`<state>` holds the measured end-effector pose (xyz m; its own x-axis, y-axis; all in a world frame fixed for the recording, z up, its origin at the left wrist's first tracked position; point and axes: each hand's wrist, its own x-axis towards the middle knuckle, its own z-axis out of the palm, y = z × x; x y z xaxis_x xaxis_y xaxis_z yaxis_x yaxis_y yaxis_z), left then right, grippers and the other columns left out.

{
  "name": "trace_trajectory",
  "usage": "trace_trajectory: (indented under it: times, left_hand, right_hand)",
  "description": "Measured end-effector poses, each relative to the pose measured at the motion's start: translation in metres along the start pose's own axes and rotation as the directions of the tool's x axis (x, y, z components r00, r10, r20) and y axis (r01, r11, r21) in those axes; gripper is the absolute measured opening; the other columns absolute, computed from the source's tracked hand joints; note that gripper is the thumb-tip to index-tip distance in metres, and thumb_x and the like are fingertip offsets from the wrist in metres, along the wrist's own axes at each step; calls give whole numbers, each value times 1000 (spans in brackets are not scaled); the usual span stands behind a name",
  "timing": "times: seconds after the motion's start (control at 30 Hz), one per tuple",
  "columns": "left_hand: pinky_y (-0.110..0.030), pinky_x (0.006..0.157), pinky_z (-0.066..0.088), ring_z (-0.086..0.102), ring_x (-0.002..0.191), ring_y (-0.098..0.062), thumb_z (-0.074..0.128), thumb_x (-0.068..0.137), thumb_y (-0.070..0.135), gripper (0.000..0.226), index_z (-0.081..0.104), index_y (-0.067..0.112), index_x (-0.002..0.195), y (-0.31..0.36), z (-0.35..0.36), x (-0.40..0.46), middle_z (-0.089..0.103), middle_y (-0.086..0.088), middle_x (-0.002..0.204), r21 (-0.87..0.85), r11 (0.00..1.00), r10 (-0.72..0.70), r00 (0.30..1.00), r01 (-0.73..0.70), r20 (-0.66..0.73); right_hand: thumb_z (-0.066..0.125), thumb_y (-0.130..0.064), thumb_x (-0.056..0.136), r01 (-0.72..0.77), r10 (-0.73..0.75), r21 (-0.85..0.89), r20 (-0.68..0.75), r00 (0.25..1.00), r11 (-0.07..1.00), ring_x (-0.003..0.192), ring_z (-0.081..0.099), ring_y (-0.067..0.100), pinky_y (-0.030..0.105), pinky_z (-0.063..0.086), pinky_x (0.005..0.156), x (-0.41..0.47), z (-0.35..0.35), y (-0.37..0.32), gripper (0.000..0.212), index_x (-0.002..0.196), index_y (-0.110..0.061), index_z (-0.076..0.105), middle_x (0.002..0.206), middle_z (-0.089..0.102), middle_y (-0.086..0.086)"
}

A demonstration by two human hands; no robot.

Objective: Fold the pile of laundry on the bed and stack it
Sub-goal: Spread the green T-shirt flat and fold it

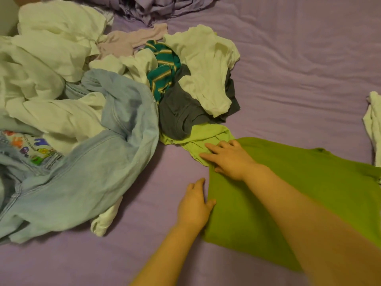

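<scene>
Head view: green shirt (268,193) lies flat, smooth, partly folded.

Single head cam, looks forward and down at the purple bed sheet (288,58), close, at arm's reach.

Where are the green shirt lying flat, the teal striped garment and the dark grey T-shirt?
green shirt (288,193): head view, on the flat body panel.
teal striped garment (162,75): head view, on a crumpled striped fold.
dark grey T-shirt (177,112): head view, on the chest above its collar.
</scene>
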<state>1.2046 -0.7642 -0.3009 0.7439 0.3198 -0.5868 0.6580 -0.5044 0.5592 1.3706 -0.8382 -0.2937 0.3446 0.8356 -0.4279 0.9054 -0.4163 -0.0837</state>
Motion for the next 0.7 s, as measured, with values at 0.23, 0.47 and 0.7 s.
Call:
trace_trajectory:
  times: [0.23, 0.47, 0.7]
  left_hand:
    - [-35, 80, 44, 58, 106, -28, 68, 84, 36, 43, 51, 19, 120, -4, 5, -8, 62, -8, 112, 98, 990, -108, 988, 97, 109]
    - [-38, 63, 40, 48, 72, -17, 66, 89, 15, 15, 53, 11, 83, 19, -8, -20, 53, -10, 76, -341, 940, 86, 971, -5, 225]
    - [-11, 57, 34, 36, 61, -5, 65, 87, 1, 27, 45, 16, 96, 82, 14, -44, 40, 2, 77, -516, 853, 240, 937, -78, 255]
  right_hand:
    - [51, -39, 93, -71, 70, -9, -98, 993, 997, 118, 39, 23, 36, 24, 95, -17, 1, 7, 37, 129, -33, 51, 122, 52, -1]
    - [66, -39, 84, -116, 185, 367, -158, 970, 923, 118, 40, 23, 32, 31, 98, -46, -15, 31, 32, 113, -25, 66, 116, 58, -1]
    - [65, -10, 86, -134, 259, 542, -161, 952, 829, 131, 35, 29, 26, 20, 107, -113, -22, 72, 26, 110, -15, 71, 136, 47, 11]
